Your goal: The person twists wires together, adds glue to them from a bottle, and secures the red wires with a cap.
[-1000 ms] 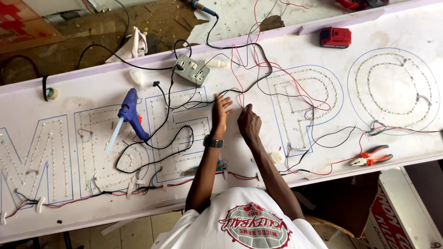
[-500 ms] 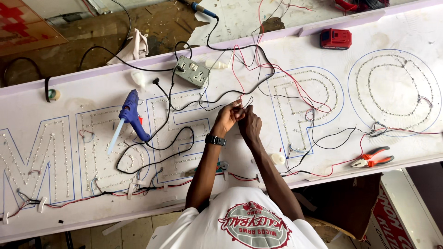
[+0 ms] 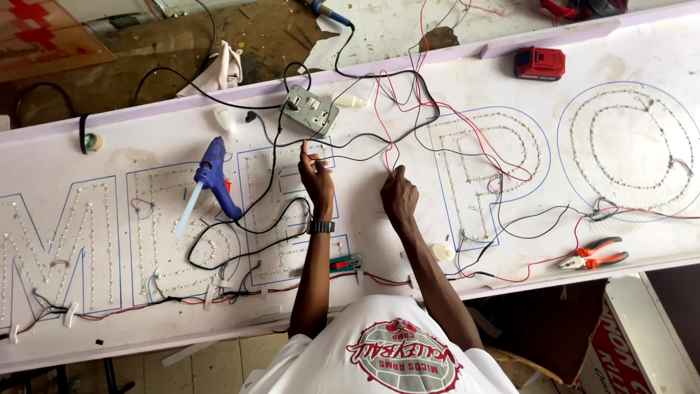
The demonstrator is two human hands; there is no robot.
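A long white sign board (image 3: 379,219) carries blue-outlined letters filled with small LED dots. My left hand (image 3: 317,179), with a black wristwatch, is raised over one letter outline and pinches a thin black wire (image 3: 350,157). About a hand's width to the right, my right hand (image 3: 399,198) grips thin red wires (image 3: 384,138) that hang down from the tangle above. Both hands are just below a grey socket box (image 3: 310,109).
A blue glue gun (image 3: 211,175) lies left of my hands. Red-handled pliers (image 3: 596,253) rest near the front right edge, a small red-green tool (image 3: 343,263) by my left forearm, and a red battery pack (image 3: 539,63) at the back. Black and red wires loop across the board.
My hands were pinched together over the wires half a second ago. They have since spread apart, the left going left and up, the right going slightly down.
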